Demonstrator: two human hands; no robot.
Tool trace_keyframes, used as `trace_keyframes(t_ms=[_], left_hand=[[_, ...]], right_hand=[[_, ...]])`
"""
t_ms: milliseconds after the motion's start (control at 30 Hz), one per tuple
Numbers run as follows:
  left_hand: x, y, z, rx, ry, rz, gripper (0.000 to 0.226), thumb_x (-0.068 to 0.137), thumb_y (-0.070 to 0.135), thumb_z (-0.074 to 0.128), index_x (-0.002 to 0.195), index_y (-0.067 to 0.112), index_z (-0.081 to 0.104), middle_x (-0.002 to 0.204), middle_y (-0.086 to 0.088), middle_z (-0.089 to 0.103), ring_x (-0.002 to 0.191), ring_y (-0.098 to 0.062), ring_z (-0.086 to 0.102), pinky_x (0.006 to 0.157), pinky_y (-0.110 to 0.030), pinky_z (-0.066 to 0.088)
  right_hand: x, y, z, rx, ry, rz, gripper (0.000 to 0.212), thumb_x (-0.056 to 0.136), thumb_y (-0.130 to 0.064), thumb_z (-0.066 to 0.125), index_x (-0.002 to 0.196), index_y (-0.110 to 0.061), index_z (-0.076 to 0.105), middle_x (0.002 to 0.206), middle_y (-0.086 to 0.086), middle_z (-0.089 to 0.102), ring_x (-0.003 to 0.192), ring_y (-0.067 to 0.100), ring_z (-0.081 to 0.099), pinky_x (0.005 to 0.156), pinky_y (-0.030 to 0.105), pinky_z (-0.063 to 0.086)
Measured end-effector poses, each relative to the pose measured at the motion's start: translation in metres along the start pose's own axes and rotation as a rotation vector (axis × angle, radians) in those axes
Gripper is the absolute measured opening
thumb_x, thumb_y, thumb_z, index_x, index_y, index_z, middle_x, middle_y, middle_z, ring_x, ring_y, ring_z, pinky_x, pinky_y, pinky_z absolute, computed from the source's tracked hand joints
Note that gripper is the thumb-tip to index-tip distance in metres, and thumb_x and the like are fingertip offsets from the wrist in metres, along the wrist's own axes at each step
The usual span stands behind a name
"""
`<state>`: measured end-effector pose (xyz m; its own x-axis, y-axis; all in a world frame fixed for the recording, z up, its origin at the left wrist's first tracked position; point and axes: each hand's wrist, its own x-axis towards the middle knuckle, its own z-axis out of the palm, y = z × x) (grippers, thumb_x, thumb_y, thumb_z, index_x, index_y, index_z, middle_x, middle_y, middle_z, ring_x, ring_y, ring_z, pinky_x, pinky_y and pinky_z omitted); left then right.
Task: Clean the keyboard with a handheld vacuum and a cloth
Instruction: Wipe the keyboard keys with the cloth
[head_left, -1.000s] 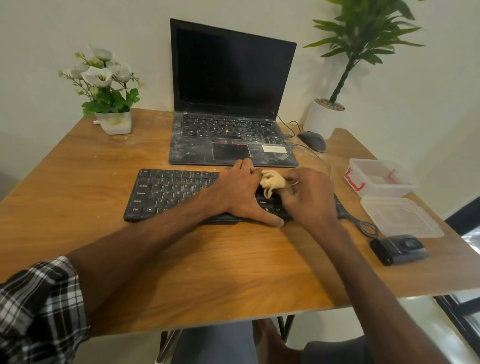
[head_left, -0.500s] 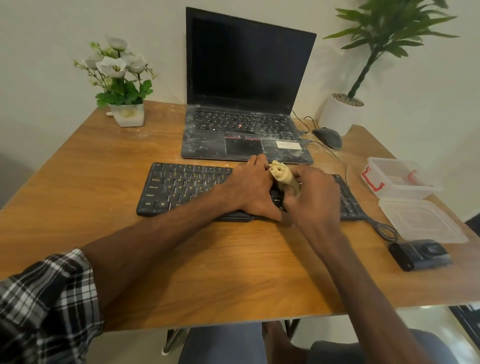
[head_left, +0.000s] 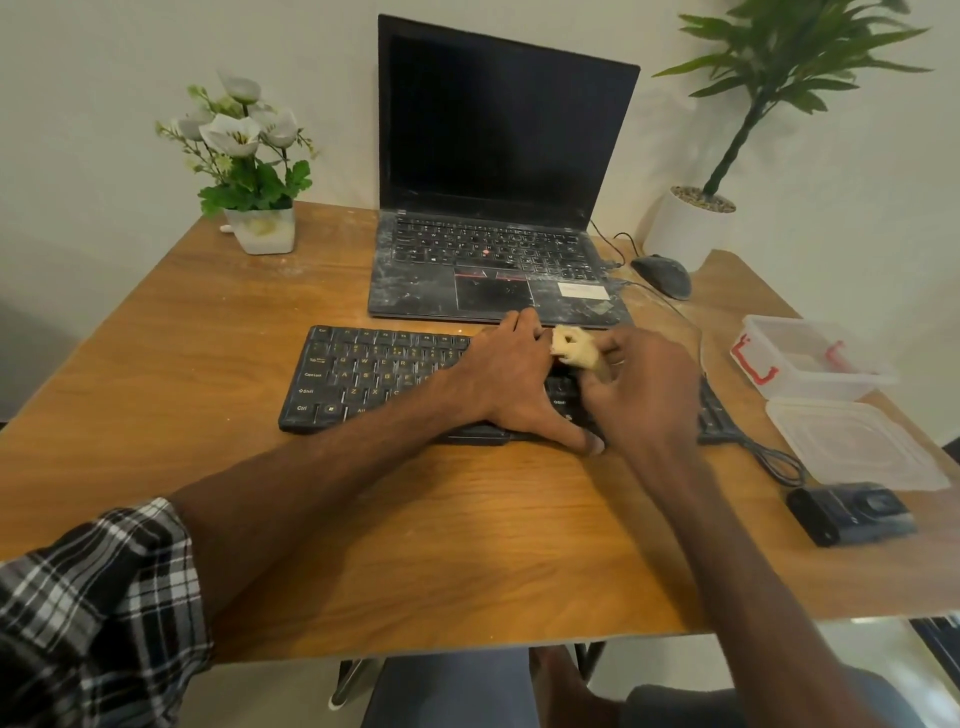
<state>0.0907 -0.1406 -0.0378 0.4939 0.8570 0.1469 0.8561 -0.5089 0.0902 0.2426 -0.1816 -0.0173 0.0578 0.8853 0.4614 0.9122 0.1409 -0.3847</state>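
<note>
Keyboard wipe: cloth in right grip, left grip flat on keys.

Black keyboard (head_left: 384, 374) flat on wooden surface (head_left: 208, 389), just in front of open, dust-smeared laptop (head_left: 493, 249). Left grip (head_left: 511, 384) spread over keyboard middle, fingers straight, thumb out at near edge, holding nothing. Right grip (head_left: 644, 395) curled round wadded pale cloth (head_left: 574, 348) over right half of keyboard; cloth poking out toward far edge, just beside left fingertips. Cannot tell whether cloth touching keys. To the right on surface: clear box (head_left: 810, 358) with red clips, its lid (head_left: 857, 447) just in front of it, small black device (head_left: 852, 512) nearer still. Mouse (head_left: 662, 275) beside laptop. White flower pot (head_left: 260, 228) at far left corner, potted plant (head_left: 691, 228) at far right.
</note>
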Motion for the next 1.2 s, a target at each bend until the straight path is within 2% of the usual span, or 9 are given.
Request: trace_keyframes(t_ms=[100, 233, 333, 400, 533, 633, 733, 933, 1200], left_hand=[[-0.001, 0.001, -0.002, -0.015, -0.008, 0.010, 0.103, 0.064, 0.094, 0.064, 0.127, 0.012, 0.055, 0.117, -0.006, 0.042, 0.108, -0.021, 0.041, 0.084, -0.035, 0.042], [0.000, 0.000, -0.002, -0.007, -0.015, -0.019, 0.124, 0.051, 0.107, 0.053, 0.130, 0.011, 0.052, 0.112, -0.001, 0.040, 0.101, -0.017, 0.040, 0.087, -0.036, 0.046], [-0.001, -0.002, -0.003, -0.011, -0.058, -0.027, 0.129, 0.047, 0.110, 0.049, 0.133, 0.014, 0.052, 0.113, 0.001, 0.043, 0.101, -0.017, 0.044, 0.090, -0.036, 0.048], [-0.006, -0.005, -0.007, -0.019, -0.091, -0.021, 0.129, 0.048, 0.109, 0.051, 0.133, 0.013, 0.052, 0.115, 0.002, 0.045, 0.101, -0.017, 0.045, 0.088, -0.034, 0.046], [-0.033, -0.029, -0.018, -0.001, -0.169, -0.032, 0.146, 0.052, 0.105, 0.057, 0.162, 0.015, 0.022, 0.154, -0.003, 0.040, 0.132, -0.022, 0.043, 0.110, -0.040, 0.041], [-0.064, -0.056, -0.030, -0.005, -0.212, -0.066, 0.149, 0.052, 0.104, 0.057, 0.166, 0.021, 0.007, 0.168, 0.000, 0.021, 0.148, -0.021, 0.028, 0.121, -0.043, 0.029], [-0.085, -0.076, -0.036, -0.038, -0.173, -0.108, 0.142, 0.053, 0.103, 0.057, 0.165, 0.027, 0.013, 0.162, 0.006, 0.025, 0.144, -0.016, 0.029, 0.118, -0.038, 0.029], [-0.088, -0.078, -0.032, -0.036, -0.097, -0.093, 0.138, 0.054, 0.105, 0.052, 0.164, 0.028, 0.018, 0.147, 0.008, 0.032, 0.134, -0.013, 0.033, 0.108, -0.035, 0.037], [-0.089, -0.078, -0.026, -0.028, -0.041, -0.102, 0.140, 0.053, 0.108, 0.048, 0.163, 0.024, 0.022, 0.145, 0.006, 0.034, 0.131, -0.013, 0.034, 0.109, -0.037, 0.042]], right_hand=[[-0.005, -0.008, 0.005, 0.004, -0.008, -0.033, 0.014, 0.076, -0.011, 0.075, 0.086, -0.021, 0.074, 0.075, -0.008, 0.068, 0.068, 0.014, 0.065, 0.068, 0.033, 0.055], [0.008, 0.010, -0.014, 0.258, -0.041, 0.035, 0.022, 0.079, -0.030, 0.084, 0.099, -0.023, 0.078, 0.076, -0.015, 0.072, 0.065, -0.003, 0.066, 0.057, 0.010, 0.049], [0.012, 0.012, -0.016, 0.232, -0.093, -0.006, 0.021, 0.085, -0.030, 0.078, 0.104, -0.022, 0.079, 0.077, -0.012, 0.072, 0.068, 0.001, 0.064, 0.058, 0.016, 0.049], [0.008, 0.006, -0.015, 0.186, -0.169, -0.048, 0.021, 0.088, -0.026, 0.075, 0.110, -0.025, 0.077, 0.071, -0.017, 0.065, 0.064, -0.001, 0.058, 0.053, 0.012, 0.038], [-0.001, 0.005, -0.013, 0.163, -0.156, -0.058, 0.032, 0.092, -0.017, 0.072, 0.123, -0.024, 0.072, 0.081, -0.028, 0.059, 0.070, -0.010, 0.056, 0.057, 0.006, 0.035], [-0.002, 0.008, -0.007, 0.117, -0.129, -0.031, 0.035, 0.092, -0.022, 0.072, 0.126, -0.022, 0.070, 0.103, -0.008, 0.071, 0.080, 0.002, 0.056, 0.071, 0.022, 0.044], [-0.001, 0.005, -0.002, 0.058, -0.088, -0.006, 0.026, 0.092, -0.024, 0.070, 0.118, -0.017, 0.073, 0.101, -0.001, 0.074, 0.084, 0.012, 0.063, 0.073, 0.033, 0.052], [-0.008, -0.019, -0.001, -0.104, -0.118, -0.001, 0.011, 0.097, -0.017, 0.063, 0.104, -0.011, 0.070, 0.094, 0.008, 0.069, 0.079, 0.025, 0.061, 0.066, 0.035, 0.044], [-0.028, -0.070, 0.006, -0.226, -0.185, -0.013, 0.035, 0.091, -0.001, 0.058, 0.125, -0.009, 0.061, 0.117, 0.009, 0.065, 0.106, 0.030, 0.061, 0.087, 0.038, 0.046]])
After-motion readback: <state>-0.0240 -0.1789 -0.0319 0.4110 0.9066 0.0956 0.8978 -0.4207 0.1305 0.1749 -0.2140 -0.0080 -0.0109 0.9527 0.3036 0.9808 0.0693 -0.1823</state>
